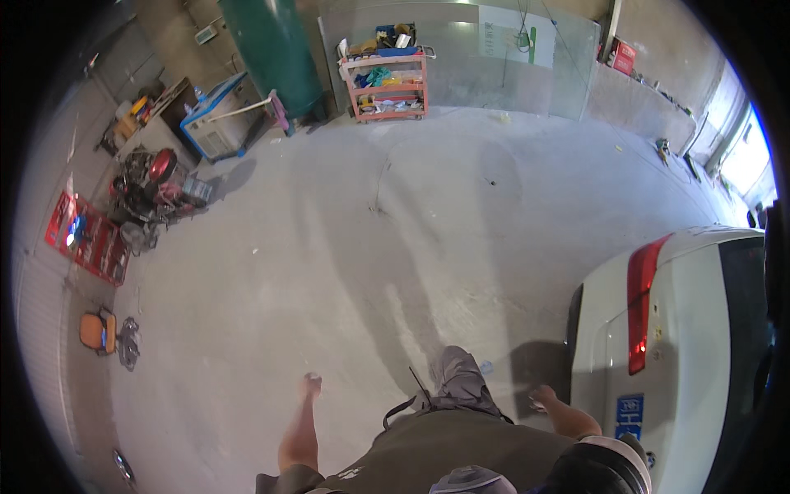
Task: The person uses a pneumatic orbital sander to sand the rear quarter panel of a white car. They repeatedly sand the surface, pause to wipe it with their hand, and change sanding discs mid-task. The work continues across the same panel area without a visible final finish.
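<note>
My left hand (pixel 311 383) hangs over the grey floor at lower centre-left; it is small in view, and whether its fingers hold anything is unclear. My right hand (pixel 541 397) is at lower right, beside the rear of a white car (pixel 609 329) with a red tail light (pixel 646 296); its fingers are too small and shadowed to make out, and I cannot tell if it touches anything. My legs in grey trousers (pixel 461 379) show below, under a dark shirt, with a thin black rod (pixel 420 380) at the waist.
A pink tool cart (pixel 387 111) stands at the back before glass panels (pixel 559 82), beside a green tank (pixel 280 58) and a white-blue machine (pixel 214 132). Along the left wall are a motorbike (pixel 152 185), a red tool cabinet (pixel 90 239) and an orange seat (pixel 96 329). A bright doorway (pixel 745 144) is at right.
</note>
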### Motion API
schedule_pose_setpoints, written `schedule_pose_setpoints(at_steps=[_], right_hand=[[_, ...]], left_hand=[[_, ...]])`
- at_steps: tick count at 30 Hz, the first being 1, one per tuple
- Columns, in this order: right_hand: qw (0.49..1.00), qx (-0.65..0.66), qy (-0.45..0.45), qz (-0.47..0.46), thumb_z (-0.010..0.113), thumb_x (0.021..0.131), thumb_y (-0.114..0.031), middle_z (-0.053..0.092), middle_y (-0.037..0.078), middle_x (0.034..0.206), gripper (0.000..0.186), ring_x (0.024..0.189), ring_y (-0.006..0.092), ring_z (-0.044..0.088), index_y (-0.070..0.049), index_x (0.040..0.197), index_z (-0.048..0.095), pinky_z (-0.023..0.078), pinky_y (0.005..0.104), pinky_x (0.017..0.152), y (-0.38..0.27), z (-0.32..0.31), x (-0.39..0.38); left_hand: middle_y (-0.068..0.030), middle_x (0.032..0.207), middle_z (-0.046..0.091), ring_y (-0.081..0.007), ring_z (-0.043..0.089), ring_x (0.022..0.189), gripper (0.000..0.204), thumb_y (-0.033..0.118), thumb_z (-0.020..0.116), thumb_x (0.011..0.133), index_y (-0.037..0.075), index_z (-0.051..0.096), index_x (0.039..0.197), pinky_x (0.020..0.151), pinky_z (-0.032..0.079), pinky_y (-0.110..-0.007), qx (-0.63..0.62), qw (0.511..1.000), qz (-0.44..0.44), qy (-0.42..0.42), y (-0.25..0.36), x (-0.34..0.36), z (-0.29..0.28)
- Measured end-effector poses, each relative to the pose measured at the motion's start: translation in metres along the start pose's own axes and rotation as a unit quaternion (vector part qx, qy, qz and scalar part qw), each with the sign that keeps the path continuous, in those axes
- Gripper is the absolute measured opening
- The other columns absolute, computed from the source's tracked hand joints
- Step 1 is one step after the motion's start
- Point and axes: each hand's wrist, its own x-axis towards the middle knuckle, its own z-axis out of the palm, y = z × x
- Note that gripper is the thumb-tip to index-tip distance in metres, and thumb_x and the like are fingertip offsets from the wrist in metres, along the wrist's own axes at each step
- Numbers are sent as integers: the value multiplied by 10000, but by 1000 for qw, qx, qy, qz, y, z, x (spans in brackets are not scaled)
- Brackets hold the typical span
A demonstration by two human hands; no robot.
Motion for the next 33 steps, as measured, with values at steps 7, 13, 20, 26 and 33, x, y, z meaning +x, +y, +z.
schedule_pose_setpoints(at_steps=[7,13,20,26,33], right_hand=[[900,-391,-146,-125,660,973,-312,773,153,1070,291,973,273,741,-80,1109,770,590,432,813,-196,27,98],[935,-187,77,-290,678,936,-384,778,181,996,401,964,348,744,-62,1164,751,566,464,853,-631,-57,101],[844,20,189,-502,667,977,-289,778,172,1096,374,1037,355,744,-74,1279,718,573,410,882,-1003,-227,105],[961,200,111,-157,664,949,-335,796,112,1016,296,913,291,766,-131,1135,770,593,404,806,-1009,-199,286],[898,-339,-143,-242,694,974,-424,753,90,847,365,797,237,723,-73,933,786,598,431,769,-979,-77,413]], left_hand=[[-171,1177,772,-354,743,1100,392,351,673,986,118,728,1296,907,590,-436,-145,977,128,91,234,270,-149],[-117,1161,796,-256,753,1071,432,393,726,957,204,721,1346,917,578,-415,-111,954,84,-267,268,359,-52],[-79,1130,751,-244,705,1036,296,267,673,982,153,740,1247,904,543,-480,3,935,24,-355,301,513,-37],[-99,1384,690,-365,659,1231,341,195,508,1017,152,682,1306,1030,459,-636,441,752,390,-296,474,875,-145],[-187,1176,745,-394,691,1127,319,289,665,975,59,707,1192,967,553,-500,-11,974,222,-37,866,1175,-377]])
